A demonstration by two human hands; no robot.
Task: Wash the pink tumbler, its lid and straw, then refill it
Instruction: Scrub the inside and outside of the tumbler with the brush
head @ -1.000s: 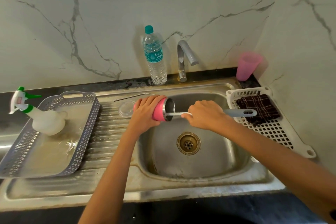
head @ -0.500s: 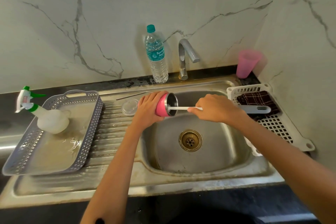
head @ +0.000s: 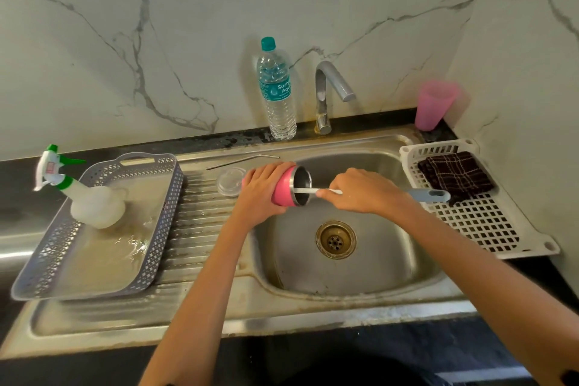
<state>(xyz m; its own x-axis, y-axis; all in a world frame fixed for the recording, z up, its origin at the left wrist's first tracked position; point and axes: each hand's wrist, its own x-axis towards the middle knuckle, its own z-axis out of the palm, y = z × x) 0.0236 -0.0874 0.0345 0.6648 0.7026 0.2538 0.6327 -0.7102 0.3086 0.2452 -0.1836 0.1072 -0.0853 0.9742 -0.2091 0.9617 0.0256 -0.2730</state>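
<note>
My left hand (head: 261, 189) grips the pink tumbler (head: 285, 187), held on its side over the left edge of the sink basin (head: 376, 260), its steel mouth facing right. My right hand (head: 365, 190) holds a bottle brush (head: 429, 195) by its grey-blue handle; the white stem runs into the tumbler's mouth and the bristle end is hidden inside. The clear round lid (head: 230, 181) lies flat on the drainboard just left of my left hand. A thin metal straw (head: 242, 161) lies behind it along the sink's back rim.
A water bottle (head: 277, 94) and the tap (head: 329, 94) stand behind the basin. A pink plastic cup (head: 434, 105) sits at the back right. A white rack (head: 482, 219) with a dark checked cloth (head: 456, 175) is right; a grey tray (head: 147, 260) with a spray bottle (head: 84, 197) is left.
The brush has slid a little farther out of the tumbler as my right hand drew to the right. The tumbler stays in my left hand over the basin.
</note>
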